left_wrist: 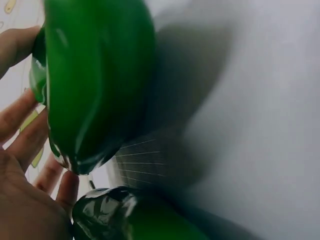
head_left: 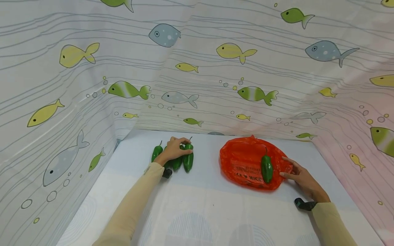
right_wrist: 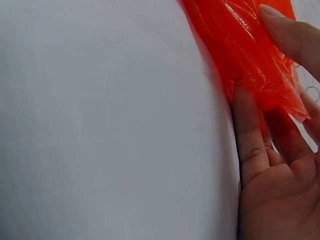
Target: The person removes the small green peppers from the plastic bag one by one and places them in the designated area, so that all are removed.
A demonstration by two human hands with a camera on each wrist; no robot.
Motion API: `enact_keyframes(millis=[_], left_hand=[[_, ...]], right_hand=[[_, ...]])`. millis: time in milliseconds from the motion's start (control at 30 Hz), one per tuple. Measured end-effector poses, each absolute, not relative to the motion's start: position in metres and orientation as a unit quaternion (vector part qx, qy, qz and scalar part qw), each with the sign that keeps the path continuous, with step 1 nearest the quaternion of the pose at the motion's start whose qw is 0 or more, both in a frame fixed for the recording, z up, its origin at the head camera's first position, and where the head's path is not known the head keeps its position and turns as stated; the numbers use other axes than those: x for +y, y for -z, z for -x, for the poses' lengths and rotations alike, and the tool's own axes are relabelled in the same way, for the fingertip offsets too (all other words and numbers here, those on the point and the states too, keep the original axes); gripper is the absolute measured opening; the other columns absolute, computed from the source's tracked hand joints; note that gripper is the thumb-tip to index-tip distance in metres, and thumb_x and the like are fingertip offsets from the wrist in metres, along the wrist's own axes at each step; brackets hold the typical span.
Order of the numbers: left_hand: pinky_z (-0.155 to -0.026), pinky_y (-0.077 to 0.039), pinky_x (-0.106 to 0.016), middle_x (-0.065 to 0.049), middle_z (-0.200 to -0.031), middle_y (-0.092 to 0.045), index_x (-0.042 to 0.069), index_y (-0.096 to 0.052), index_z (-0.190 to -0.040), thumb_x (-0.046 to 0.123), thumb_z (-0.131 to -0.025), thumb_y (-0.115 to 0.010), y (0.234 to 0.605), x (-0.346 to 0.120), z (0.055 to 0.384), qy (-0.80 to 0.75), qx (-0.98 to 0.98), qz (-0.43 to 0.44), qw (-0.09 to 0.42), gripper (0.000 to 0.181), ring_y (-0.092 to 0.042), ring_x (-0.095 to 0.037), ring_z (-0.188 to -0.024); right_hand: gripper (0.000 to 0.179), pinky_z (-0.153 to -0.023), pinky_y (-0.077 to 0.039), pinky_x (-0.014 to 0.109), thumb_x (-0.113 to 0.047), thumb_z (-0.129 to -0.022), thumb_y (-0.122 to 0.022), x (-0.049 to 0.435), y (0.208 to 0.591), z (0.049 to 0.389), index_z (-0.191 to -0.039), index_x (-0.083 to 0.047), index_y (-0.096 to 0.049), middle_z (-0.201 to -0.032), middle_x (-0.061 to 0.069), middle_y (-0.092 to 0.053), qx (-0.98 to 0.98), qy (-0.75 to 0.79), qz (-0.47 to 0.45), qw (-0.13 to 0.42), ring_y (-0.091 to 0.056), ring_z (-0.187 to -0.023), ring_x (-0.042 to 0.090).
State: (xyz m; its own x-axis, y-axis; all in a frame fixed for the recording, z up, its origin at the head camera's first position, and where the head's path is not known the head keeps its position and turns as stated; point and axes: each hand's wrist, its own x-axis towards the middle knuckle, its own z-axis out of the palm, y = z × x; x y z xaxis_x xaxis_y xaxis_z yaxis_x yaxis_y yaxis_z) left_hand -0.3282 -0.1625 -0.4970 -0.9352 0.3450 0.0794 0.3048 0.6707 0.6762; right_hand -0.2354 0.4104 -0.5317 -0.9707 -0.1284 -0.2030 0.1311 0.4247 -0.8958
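My left hand (head_left: 171, 150) reaches over a row of several glossy green peppers and pinches the rightmost pepper (head_left: 188, 163) near its stem end, between thumb and fingers. In the left wrist view that pepper (left_wrist: 38, 75) shows between thumb and fingertips, mostly behind a nearer large pepper (left_wrist: 100, 85). My right hand (head_left: 304, 179) holds the right edge of a red plastic bag (head_left: 241, 152) lying flat. Its thumb is on top and its fingers go under the film (right_wrist: 250, 55). One green pepper (head_left: 267, 169) lies on the bag's right part, stem pointing away.
The white tabletop (head_left: 197, 205) carries faint blue arch prints. A fish-printed sheet (head_left: 209, 78) rises behind it and along both sides. Small black wrist devices (head_left: 304, 204) sit at both cuffs. At the row's left end lies another pepper (head_left: 157, 152).
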Motion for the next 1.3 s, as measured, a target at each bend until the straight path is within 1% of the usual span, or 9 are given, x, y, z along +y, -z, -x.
enact_keyframes(millis=[167, 333, 467, 667, 833, 933, 1100, 1200, 1300], left_hand=[[-0.105, -0.03, -0.059, -0.005, -0.133, -0.066, 0.016, -0.066, -0.133, 0.04, -0.094, -0.076, 0.495, -0.162, 0.329, -0.355, 0.917, -0.179, 0.041, 0.047, -0.037, -0.032, -0.124], [-0.107, -0.027, -0.06, -0.009, -0.131, -0.066, 0.014, -0.066, -0.133, 0.038, -0.094, -0.076, 0.493, -0.162, 0.329, -0.357, 0.916, -0.178, 0.045, 0.047, -0.036, -0.035, -0.127], [-0.106, -0.028, -0.06, -0.01, -0.13, -0.067, 0.013, -0.066, -0.133, 0.037, -0.094, -0.077, 0.491, -0.161, 0.329, -0.361, 0.914, -0.179, 0.038, 0.047, -0.036, -0.036, -0.127], [-0.102, -0.034, -0.06, -0.012, -0.128, -0.067, 0.01, -0.067, -0.132, 0.036, -0.094, -0.076, 0.482, -0.153, 0.332, -0.365, 0.912, -0.189, 0.008, 0.046, -0.04, -0.038, -0.124], [-0.113, -0.026, -0.061, -0.018, -0.126, -0.068, 0.005, -0.068, -0.128, 0.034, -0.095, -0.076, 0.473, -0.138, 0.336, -0.365, 0.902, -0.23, -0.024, 0.045, -0.043, -0.039, -0.125], [-0.111, -0.03, -0.058, -0.018, -0.126, -0.068, 0.008, -0.069, -0.127, 0.035, -0.095, -0.076, 0.47, -0.127, 0.338, -0.368, 0.898, -0.24, -0.029, 0.042, -0.043, -0.037, -0.125], [-0.105, -0.039, -0.05, -0.011, -0.124, -0.069, 0.012, -0.069, -0.126, 0.035, -0.095, -0.076, 0.461, -0.104, 0.338, -0.373, 0.891, -0.256, -0.035, 0.039, -0.048, -0.032, -0.123], [-0.103, -0.044, -0.046, -0.006, -0.121, -0.07, 0.01, -0.069, -0.126, 0.033, -0.095, -0.076, 0.455, -0.088, 0.338, -0.372, 0.885, -0.277, -0.044, 0.038, -0.056, -0.031, -0.119], [-0.1, -0.049, -0.043, -0.005, -0.122, -0.07, 0.01, -0.068, -0.126, 0.031, -0.096, -0.075, 0.453, -0.073, 0.337, -0.378, 0.878, -0.292, -0.04, 0.037, -0.062, -0.027, -0.113]], right_hand=[[0.09, -0.114, -0.028, 0.065, -0.038, -0.096, -0.074, 0.411, 0.531, 0.235, -0.165, -0.022, -0.02, -0.164, 0.024, -0.016, 0.842, 0.527, 0.003, 0.117, -0.023, -0.141, 0.042], [0.087, -0.097, -0.042, 0.028, -0.039, -0.097, -0.073, 0.412, 0.532, 0.234, -0.165, -0.022, -0.022, -0.153, 0.02, -0.028, 0.851, 0.514, 0.005, 0.111, -0.031, -0.13, 0.032], [0.086, -0.089, -0.041, 0.015, -0.038, -0.097, -0.073, 0.414, 0.532, 0.233, -0.165, -0.021, -0.023, -0.15, 0.018, -0.03, 0.849, 0.517, 0.008, 0.108, -0.032, -0.128, 0.03], [0.088, -0.107, -0.039, 0.041, -0.039, -0.096, -0.074, 0.414, 0.532, 0.233, -0.165, -0.022, -0.022, -0.161, 0.022, -0.022, 0.847, 0.519, 0.002, 0.113, -0.029, -0.136, 0.034], [0.091, -0.115, -0.025, 0.067, -0.039, -0.095, -0.076, 0.414, 0.533, 0.234, -0.165, -0.02, -0.021, -0.163, 0.025, -0.017, 0.842, 0.527, 0.001, 0.114, -0.025, -0.14, 0.041], [0.091, -0.111, -0.035, 0.059, -0.04, -0.095, -0.076, 0.414, 0.534, 0.235, -0.165, -0.02, -0.022, -0.16, 0.024, -0.021, 0.847, 0.52, 0.003, 0.115, -0.027, -0.137, 0.039], [0.09, -0.093, -0.041, 0.026, -0.042, -0.095, -0.075, 0.415, 0.533, 0.236, -0.165, -0.021, -0.023, -0.15, 0.02, -0.03, 0.855, 0.507, 0.003, 0.114, -0.03, -0.13, 0.032], [0.09, -0.097, -0.042, 0.03, -0.042, -0.094, -0.075, 0.414, 0.533, 0.236, -0.165, -0.02, -0.023, -0.152, 0.021, -0.029, 0.854, 0.508, 0.001, 0.113, -0.031, -0.131, 0.033], [0.09, -0.109, -0.039, 0.051, -0.04, -0.095, -0.075, 0.413, 0.533, 0.236, -0.165, -0.021, -0.022, -0.159, 0.023, -0.024, 0.845, 0.521, -0.002, 0.117, -0.028, -0.137, 0.038]])
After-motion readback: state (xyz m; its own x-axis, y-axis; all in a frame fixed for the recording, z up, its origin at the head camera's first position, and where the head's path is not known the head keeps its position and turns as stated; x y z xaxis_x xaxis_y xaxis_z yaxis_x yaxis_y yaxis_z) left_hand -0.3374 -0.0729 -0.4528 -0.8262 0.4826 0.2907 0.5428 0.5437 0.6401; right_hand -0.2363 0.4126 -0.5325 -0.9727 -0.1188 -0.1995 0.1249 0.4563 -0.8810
